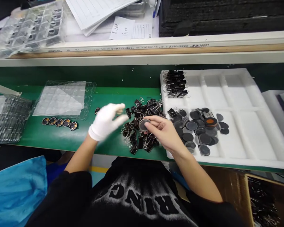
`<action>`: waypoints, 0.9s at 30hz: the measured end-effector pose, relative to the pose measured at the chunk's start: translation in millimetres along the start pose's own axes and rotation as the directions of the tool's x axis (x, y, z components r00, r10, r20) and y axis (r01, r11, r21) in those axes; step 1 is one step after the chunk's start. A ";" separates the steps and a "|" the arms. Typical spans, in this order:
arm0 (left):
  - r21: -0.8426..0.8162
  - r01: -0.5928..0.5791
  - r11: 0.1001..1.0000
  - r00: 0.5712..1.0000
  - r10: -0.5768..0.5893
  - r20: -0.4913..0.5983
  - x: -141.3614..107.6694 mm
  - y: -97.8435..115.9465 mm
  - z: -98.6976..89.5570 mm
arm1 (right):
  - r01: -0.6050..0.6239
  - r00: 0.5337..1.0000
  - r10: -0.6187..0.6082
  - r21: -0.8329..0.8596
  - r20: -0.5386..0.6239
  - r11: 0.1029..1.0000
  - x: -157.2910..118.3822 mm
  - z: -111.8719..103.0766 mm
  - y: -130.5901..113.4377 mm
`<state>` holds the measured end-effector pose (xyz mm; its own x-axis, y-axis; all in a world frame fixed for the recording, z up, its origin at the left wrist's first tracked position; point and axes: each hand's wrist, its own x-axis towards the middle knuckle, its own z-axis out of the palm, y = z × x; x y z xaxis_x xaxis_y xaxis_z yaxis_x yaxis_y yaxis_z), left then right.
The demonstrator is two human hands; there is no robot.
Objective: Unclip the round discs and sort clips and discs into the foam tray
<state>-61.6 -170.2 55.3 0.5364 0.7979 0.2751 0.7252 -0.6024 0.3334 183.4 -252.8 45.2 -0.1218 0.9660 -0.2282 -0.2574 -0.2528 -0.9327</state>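
- Well out to the left of your left hand, you have a stack of clear plastic trays; nearer it, a clear tray lies under a pale sheet, with five round pieces in a row along its near side.
- One more round piece sits just beside your left hand, on its outer side.
- That gloved hand has thumb and fingers apart, tips turned towards your other hand; it appears to hold nothing, though blur softens its edges.
- Just off those fingertips, and around and under your other grip, lies a tangled heap of black binder clips.
- Your bare right hand has thumb and fingers closed on a grey disc, face showing, above the heap.
- To the right of that grip, a white tray holds loose discs and, farther from you, lined-up clips.
- You seem to be handling one disc; any next move calls for a steady rim hold and fingertips kept free of the wire handles.
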 end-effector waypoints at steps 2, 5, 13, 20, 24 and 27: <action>0.135 0.163 0.977 0.986 -0.167 0.024 10.7 -21.6 0.6 | -0.010 0.996 0.018 0.095 -0.084 0.995 0.2 -6.7 -3.1; 0.171 0.079 0.982 0.962 -0.120 0.246 29.5 -43.7 9.0 | -0.037 0.991 0.059 0.181 -0.118 0.983 0.5 -12.3 -7.2; -0.101 0.058 0.993 0.840 0.006 0.543 55.7 -62.4 30.4 | 0.006 0.998 -0.002 0.057 -0.064 0.998 -6.1 -18.0 -4.8; -0.211 -0.037 0.977 0.923 0.114 0.367 40.1 -7.7 -21.4 | 0.146 0.989 -0.133 -0.257 0.067 0.955 0.5 -6.9 -8.4; -0.290 -0.155 0.944 0.955 0.219 0.201 36.1 25.7 -26.1 | 0.275 0.961 -0.251 -0.277 0.118 0.921 7.2 9.3 -8.2; -0.322 -0.023 0.947 0.999 0.008 -0.049 32.3 37.8 -18.3 | 0.351 0.936 -0.349 -0.231 0.048 0.907 6.4 17.0 -2.8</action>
<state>-24.7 -167.6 93.3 0.5203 0.7914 0.3211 0.5354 -0.5951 0.5993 167.0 -246.9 51.1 -0.0701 0.9896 0.1257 -0.0544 0.1221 -0.9910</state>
